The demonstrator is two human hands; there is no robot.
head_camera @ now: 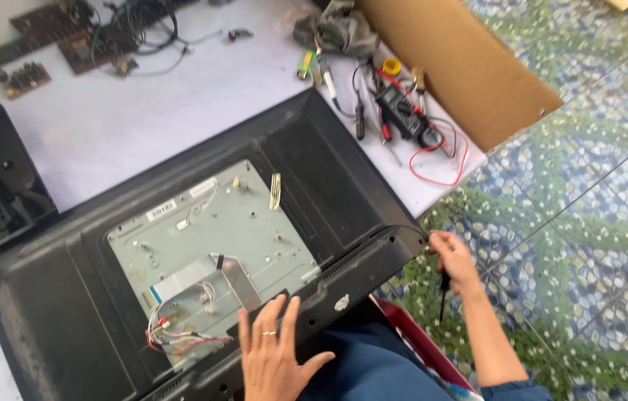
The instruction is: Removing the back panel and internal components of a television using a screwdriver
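The television [180, 260] lies face down across the white tabletop [106, 126], back opened on a grey metal plate [217, 245] with loose wires. The left hand [273, 356], at six o'clock, rests flat on its near edge, fingers spread. The right hand [453, 260], at three o'clock, pinches a black cable [410, 232] at the corner while gripping a dark screwdriver [444, 297].

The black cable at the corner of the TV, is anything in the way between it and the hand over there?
Nothing visible is in the way. The right hand is already at the black cable by the corner of the TV back, fingertips right at its end. The left hand rests flat on the TV's lower edge, away from it.
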